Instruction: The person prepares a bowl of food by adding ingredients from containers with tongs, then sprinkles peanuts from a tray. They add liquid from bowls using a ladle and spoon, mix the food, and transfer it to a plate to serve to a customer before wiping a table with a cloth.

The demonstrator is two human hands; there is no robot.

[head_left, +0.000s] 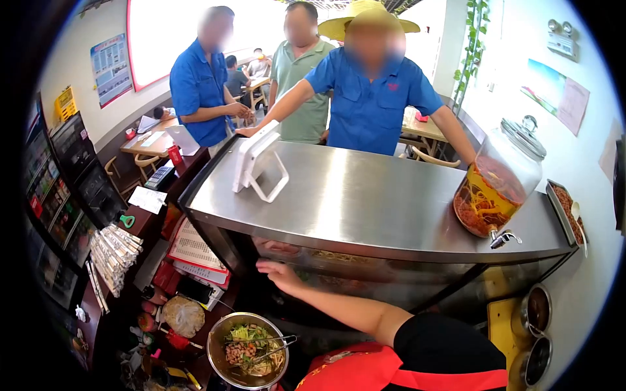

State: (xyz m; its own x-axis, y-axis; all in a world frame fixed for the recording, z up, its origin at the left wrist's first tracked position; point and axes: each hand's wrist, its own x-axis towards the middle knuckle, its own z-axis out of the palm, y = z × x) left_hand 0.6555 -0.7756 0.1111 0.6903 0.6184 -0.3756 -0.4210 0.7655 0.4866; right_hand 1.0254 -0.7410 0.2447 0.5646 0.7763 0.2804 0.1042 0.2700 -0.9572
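Observation:
My right arm reaches left from a black sleeve, past the red apron [355, 368]. My right hand [282, 276] is open and holds nothing, its fingers stretched toward the left. It is in front of the shelf under the steel counter, near the counter's left corner. Below it stands a metal mixing bowl [215, 355] with noodles, green shreds and peanuts [240, 353]. A pair of metal tongs [277, 340] rests in the bowl, handle over the right rim. My left hand does not show.
The steel counter [378, 195] carries a white tablet stand [254, 159], a glass jar with tap [499, 182] and a tray of brown bits [566, 208]. Several people stand beyond it, one [381, 98] in a straw hat. Wrapped chopsticks [114, 257] and a plastic bag [184, 317] lie left.

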